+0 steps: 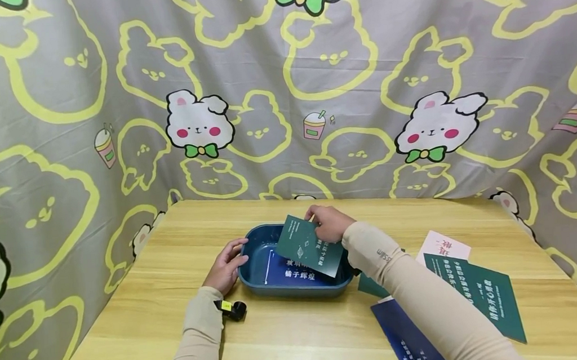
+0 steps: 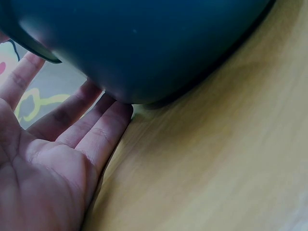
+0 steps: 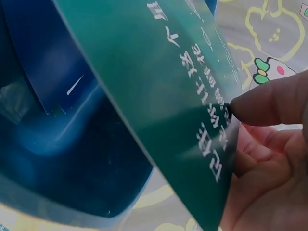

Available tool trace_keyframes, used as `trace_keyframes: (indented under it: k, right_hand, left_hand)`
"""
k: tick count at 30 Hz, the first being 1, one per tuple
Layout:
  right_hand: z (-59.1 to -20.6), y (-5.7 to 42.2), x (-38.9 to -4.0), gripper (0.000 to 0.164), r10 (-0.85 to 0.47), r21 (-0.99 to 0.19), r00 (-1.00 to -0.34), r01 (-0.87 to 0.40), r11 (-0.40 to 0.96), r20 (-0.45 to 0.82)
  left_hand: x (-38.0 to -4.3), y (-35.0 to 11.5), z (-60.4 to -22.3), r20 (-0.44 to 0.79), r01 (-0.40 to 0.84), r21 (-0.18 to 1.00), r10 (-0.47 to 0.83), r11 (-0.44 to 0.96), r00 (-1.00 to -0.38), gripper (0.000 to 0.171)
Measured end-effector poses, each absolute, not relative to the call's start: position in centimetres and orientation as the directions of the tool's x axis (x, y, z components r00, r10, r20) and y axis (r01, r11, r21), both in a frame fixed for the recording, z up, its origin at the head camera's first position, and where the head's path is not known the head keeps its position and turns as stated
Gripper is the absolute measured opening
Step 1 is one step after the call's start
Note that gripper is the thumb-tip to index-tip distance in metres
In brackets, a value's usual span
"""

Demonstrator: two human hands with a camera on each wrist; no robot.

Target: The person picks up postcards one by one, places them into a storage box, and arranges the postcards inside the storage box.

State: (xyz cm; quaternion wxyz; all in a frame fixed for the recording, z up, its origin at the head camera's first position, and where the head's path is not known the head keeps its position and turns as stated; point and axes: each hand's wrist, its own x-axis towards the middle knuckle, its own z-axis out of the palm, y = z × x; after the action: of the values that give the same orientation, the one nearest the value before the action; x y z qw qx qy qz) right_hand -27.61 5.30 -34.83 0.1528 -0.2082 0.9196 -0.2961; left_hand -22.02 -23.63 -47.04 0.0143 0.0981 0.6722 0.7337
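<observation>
A dark teal plastic basin [image 1: 292, 290] stands on the wooden table. My left hand [image 1: 224, 268] rests against its left end, thumb and a fingertip at the rim. In the left wrist view, extended fingers [image 2: 103, 134] touch the outer wall. My right hand [image 1: 334, 223] pinches a green card [image 1: 298, 240] with white print between thumb and fingers by its edge. That card is tilted over the basin. Below it, a blue card [image 1: 280, 271] with white lettering lies inside, partly covered. In the right wrist view, the thumb [image 3: 269, 102] presses on the green card's printed face.
Right of the basin, a pink card [image 1: 441, 245], a large green card [image 1: 502, 304] and a blue card [image 1: 408, 340] lie on the table [image 1: 301, 337], partly under the right forearm. A patterned grey curtain [image 1: 267, 165] hangs behind. A black strap device [image 1: 235, 310] is at the left wrist.
</observation>
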Motion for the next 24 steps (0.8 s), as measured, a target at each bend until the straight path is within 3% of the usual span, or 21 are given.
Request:
trace_keyframes:
  k: [24]
  right_hand:
    - [-35.5,3.6,-27.5,0.035,-0.572,-0.538,-0.803,-0.412,0.735,-0.167]
  left_hand:
    - [-22.2,-23.9,-47.4,0.132,0.114,0.987,0.173,-0.113,-0.976,0.047]
